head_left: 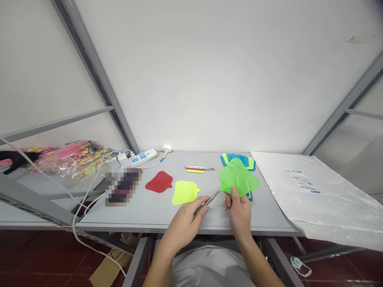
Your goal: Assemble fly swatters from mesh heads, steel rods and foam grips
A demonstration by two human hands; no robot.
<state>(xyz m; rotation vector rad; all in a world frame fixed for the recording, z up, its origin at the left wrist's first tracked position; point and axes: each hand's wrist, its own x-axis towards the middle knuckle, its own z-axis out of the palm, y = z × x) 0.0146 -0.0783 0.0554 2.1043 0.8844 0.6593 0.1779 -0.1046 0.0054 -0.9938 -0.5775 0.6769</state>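
Closed around the green grip of a metal rod (214, 195) is my left hand (186, 220); the rod points up and right. My right hand (239, 208) pinches the lower edge of a green fly swatter head (240, 177), a perforated plastic paddle. The rod's tip meets the paddle's narrow neck; how far it goes in, I cannot tell. Blue and yellow perforated pieces (251, 163) lie behind the green paddle, partly covered by it. Left of my hands rest a yellow swatter head (184, 193) and a red swatter head (159, 182). Further back are metal rods (199, 167) with a yellow grip (195, 171) and a red one.
A white plastic mailing bag (326, 199) covers the table's right side. At the back left lies a power strip (143, 158) with white cables. A blurred-out item (123, 187) sits at the left, and bagged colourful goods (74, 155) lie beyond the frame post.
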